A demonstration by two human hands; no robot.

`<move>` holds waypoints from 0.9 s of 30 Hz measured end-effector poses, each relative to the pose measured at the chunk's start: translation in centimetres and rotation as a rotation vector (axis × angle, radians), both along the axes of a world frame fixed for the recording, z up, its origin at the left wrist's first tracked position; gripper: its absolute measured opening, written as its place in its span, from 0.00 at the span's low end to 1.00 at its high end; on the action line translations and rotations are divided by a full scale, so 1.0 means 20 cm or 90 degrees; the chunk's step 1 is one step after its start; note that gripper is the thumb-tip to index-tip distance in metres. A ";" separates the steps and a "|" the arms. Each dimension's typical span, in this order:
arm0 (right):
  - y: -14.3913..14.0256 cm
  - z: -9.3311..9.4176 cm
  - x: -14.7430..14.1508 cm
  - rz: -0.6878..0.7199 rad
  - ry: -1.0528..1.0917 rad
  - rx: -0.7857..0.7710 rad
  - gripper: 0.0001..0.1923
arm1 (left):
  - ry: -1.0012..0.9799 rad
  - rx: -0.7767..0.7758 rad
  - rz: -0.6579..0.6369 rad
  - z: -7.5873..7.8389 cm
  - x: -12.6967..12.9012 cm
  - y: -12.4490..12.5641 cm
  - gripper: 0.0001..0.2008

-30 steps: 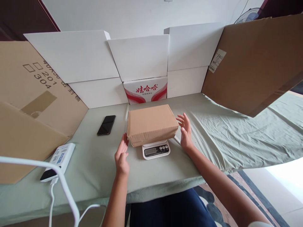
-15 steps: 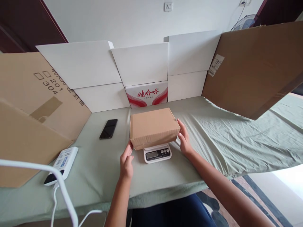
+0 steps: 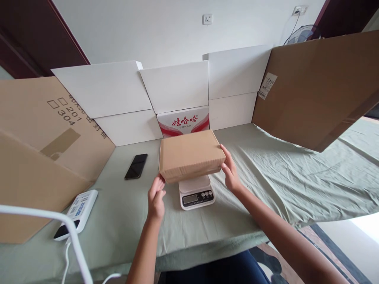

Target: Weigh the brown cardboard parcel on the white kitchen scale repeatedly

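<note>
Right now the brown cardboard box sits between both hands above the white kitchen scale, whose platform and display show beneath the box's near edge; whether the box touches the scale cannot be told. The left hand presses curled fingertips against the box's lower left corner, and the right hand clasps its right end, fingers spread along the side. The scale stands on the table, which is covered with a pale green cloth. A black phone lies left of the box, well apart. White cartons and a red-printed carton stand behind. A white power bank lies near the left edge.
</note>
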State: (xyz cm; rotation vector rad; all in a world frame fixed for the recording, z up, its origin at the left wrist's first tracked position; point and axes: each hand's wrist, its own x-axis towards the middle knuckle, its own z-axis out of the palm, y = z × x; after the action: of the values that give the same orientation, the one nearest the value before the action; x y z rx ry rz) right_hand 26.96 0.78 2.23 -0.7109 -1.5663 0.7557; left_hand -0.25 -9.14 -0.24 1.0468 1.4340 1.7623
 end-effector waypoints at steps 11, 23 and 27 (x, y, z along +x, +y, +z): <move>0.46 -0.12 -0.19 -0.005 0.049 -0.049 0.39 | -0.023 0.036 -0.069 -0.07 -0.02 0.56 0.29; 0.59 -0.22 -0.08 -0.073 0.161 -0.193 0.39 | -0.089 0.060 0.056 -0.12 -0.20 0.57 0.47; 0.64 -0.25 0.02 -0.129 0.208 -0.253 0.38 | -0.091 0.069 0.081 -0.13 -0.29 0.56 0.47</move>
State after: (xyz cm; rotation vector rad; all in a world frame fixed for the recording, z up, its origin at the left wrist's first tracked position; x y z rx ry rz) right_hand 27.42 13.62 -2.72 -0.9657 -1.0410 0.9879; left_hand -5.97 2.05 -2.84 0.8802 1.3567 1.9830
